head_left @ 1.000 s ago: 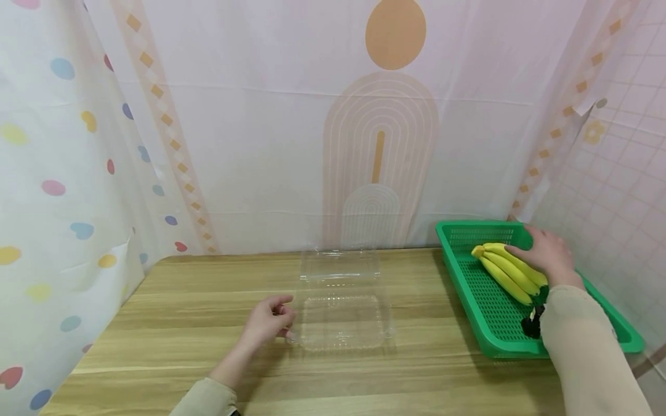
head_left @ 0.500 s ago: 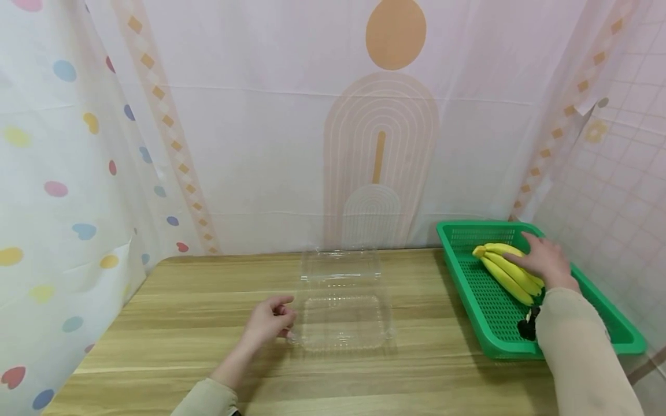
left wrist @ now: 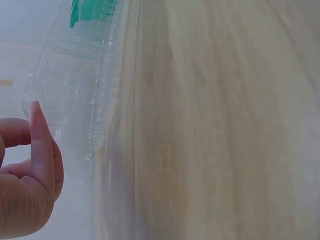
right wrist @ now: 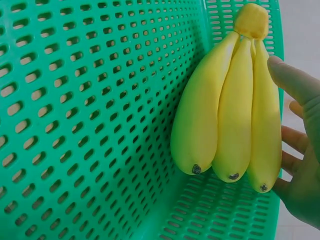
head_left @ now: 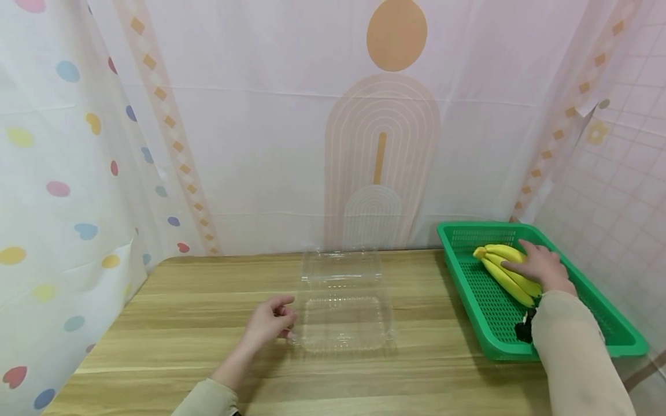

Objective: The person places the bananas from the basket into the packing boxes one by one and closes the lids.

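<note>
My right hand [head_left: 543, 266] is over the yellow bunch of bananas [head_left: 502, 274], thumb apart from the fingers. In the right wrist view, the thumb [right wrist: 295, 82] overlaps the edge of the nearest banana, while the other fingers reach toward its lower end. The bunch, stem upward in that view, lies in a green plastic basket [head_left: 470, 306]. At the left of an open clear plastic clamshell box [head_left: 343, 323] is my left hand [head_left: 267, 320], fingers loosely bent. Its thumb tip is right at the box's corner tab in the left wrist view.
The wooden table [head_left: 182, 312] carries the box and the basket. The box's raised lid [head_left: 340, 264] stands toward the back curtain [head_left: 260, 173]. A small black object [head_left: 524, 329] shows beside the right sleeve over the basket.
My right hand has moved slightly left and lower over the bananas. My left hand, the box and the bunch have stayed in place.
</note>
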Tool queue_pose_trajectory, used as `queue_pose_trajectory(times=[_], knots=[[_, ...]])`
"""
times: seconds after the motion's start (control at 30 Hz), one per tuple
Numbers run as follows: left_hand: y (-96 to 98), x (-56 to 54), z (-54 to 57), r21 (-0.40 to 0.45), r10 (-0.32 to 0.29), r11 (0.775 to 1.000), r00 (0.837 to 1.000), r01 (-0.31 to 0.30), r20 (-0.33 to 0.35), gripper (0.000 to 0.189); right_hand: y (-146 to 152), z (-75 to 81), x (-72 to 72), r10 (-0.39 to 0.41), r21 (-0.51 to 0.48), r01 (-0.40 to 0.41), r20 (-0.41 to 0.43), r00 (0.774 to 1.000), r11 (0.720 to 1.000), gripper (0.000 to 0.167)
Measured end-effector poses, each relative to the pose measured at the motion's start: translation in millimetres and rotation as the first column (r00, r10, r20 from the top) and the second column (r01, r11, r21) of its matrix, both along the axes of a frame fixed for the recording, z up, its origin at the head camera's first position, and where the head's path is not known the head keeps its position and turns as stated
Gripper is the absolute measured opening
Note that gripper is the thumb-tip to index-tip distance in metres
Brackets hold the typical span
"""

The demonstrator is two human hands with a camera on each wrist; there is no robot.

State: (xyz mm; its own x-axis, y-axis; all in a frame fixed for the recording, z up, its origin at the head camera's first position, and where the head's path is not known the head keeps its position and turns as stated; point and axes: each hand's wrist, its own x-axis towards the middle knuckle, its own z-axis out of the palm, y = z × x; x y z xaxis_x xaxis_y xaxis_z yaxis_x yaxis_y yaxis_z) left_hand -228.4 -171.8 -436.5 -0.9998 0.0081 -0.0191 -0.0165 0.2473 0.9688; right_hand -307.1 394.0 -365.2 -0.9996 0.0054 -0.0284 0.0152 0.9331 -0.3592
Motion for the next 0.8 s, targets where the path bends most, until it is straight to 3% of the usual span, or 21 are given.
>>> queue_pose_trajectory(times=[0.47,0.8], knots=[[-1.4,1.4,-0.2,0.013,-0.009,1.0,1.0,0.009,0.008,0.045,-2.6,-4.3,2.2,0.077,-0.101,-0.067,0.095,0.993,0.993,0.098],[-2.4,0.6,-0.9,0.023,-0.016,1.0,1.0,0.015,0.015,0.045,-2.5,-6.4,1.4,0.099,-0.083,-0.092,0.091,0.991,0.992,0.092]])
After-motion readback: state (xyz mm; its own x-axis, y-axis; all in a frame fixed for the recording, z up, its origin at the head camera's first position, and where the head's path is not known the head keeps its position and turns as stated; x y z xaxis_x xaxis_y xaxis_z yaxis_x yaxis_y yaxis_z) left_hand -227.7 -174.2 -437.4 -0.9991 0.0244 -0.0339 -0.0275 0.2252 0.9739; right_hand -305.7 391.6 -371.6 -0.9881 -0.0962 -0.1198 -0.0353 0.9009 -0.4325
